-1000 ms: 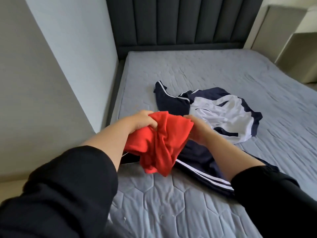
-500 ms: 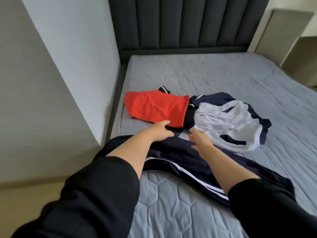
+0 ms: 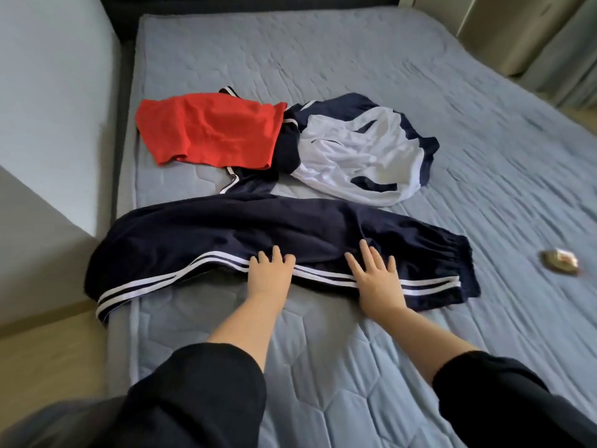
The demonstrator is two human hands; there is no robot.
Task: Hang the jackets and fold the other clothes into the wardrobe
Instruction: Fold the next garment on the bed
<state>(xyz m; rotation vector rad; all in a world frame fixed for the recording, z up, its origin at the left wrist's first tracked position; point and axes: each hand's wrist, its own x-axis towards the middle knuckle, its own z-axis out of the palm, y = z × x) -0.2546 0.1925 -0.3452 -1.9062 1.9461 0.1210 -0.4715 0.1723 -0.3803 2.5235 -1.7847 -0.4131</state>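
i am looking down at both hands lying on a pair of navy track pants point(image 3: 226, 234) that are stretching sideways across the near part of the bed point(image 3: 323, 367). the left hand point(image 3: 269, 276) is resting palm down on the double white stripe along the pants' near edge, its fingers loosely spread and a little bent, gripping nothing. the right hand point(image 3: 376, 276) is lying flat near it on the same stripe, fingers straight and fanned out, pressing on the fabric and holding nothing. the pants are running out past the left hand to the bed's edge, where one end is drooping over the side, and past the right hand to a gathered cuff. beyond the left hand a red garment point(image 3: 210, 134) is lying spread on the bed, partly covering a dark striped part of a navy and white jacket point(image 3: 355, 150) that is sitting crumpled beyond the right hand. well out to the right of the right hand a small blurred object point(image 3: 560, 261) is sitting on the bed, and i am unable to tell what it is. black sleeves point(image 3: 193, 399) are covering both forearms close to me.
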